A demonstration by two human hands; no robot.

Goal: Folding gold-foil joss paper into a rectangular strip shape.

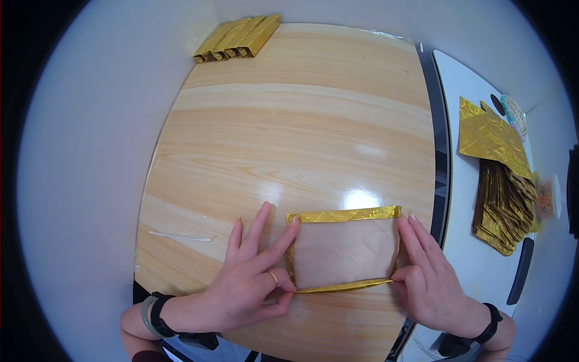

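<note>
A sheet of gold foil paper (347,250) lies on the wooden table in front of me, its plain pale side up. The long edges are folded in, showing a gold strip along the far side and a thinner one along the near side. My left hand (250,280) grips the left end, index finger at the far corner and thumb at the near one, other fingers spread. At the right end, my right hand (431,277) holds the paper between its thumb at the near corner and its fingers at the far corner.
Several folded gold paper pieces (238,39) lie at the table's far left corner. On a white surface to the right are a fanned stack of gold papers (503,205) and a gold sheet (491,136). A thin white strip (181,236) rests left of my left hand.
</note>
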